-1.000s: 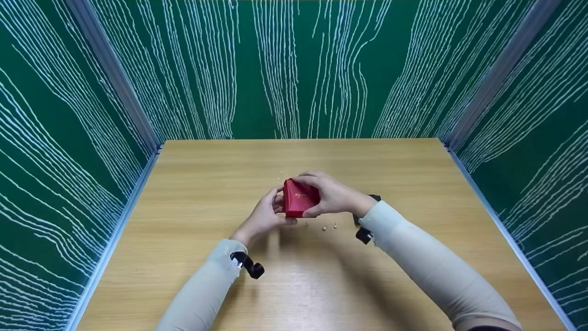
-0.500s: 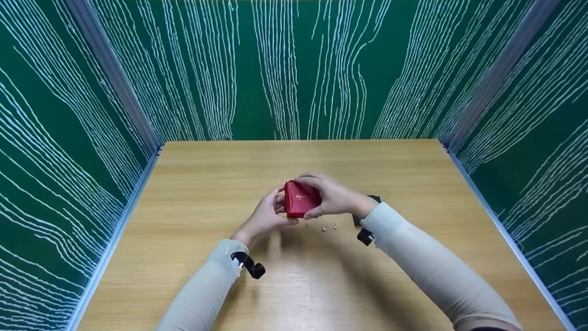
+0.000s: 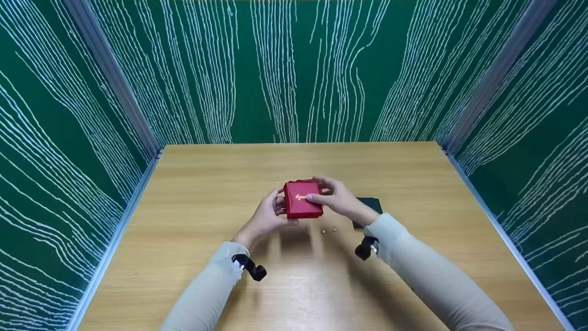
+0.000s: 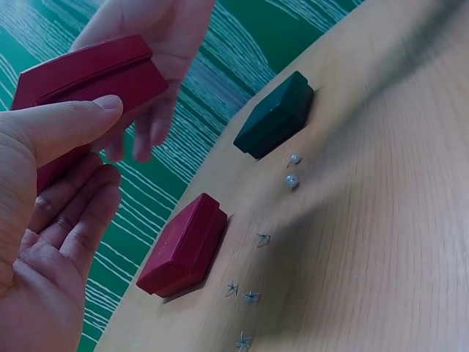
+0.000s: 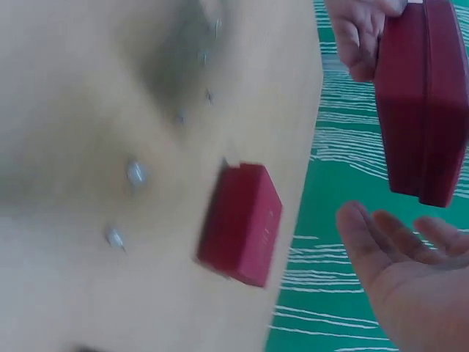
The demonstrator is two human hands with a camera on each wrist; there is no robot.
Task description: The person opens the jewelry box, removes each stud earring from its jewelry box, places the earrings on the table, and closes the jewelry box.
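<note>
A small red jewellery box [image 3: 298,207] with gold lettering on its closed lid is held above the table. My left hand [image 3: 266,215] grips it from the left side, its thumb [image 4: 80,125] lying along the box in the left wrist view. At the box's right side, my right hand [image 3: 341,198] has its fingers extended and spread; in the right wrist view this hand [image 5: 410,271] stands apart from the box with nothing in it. Below, a second red box [image 4: 187,246] sits on the table, mostly hidden in the head view.
A dark green box [image 4: 275,117] stands on the wooden table [image 3: 206,174], towards the right. Two pearl studs [image 4: 292,181] and several star-shaped earrings [image 4: 251,297] lie loose near the boxes. Green walls [image 3: 271,69] with white lines enclose the far edge and both sides.
The right hand has let go of the box and drawn back to the right, uncovering more of the lid and the green box. The left hand keeps its grip, nearly still.
</note>
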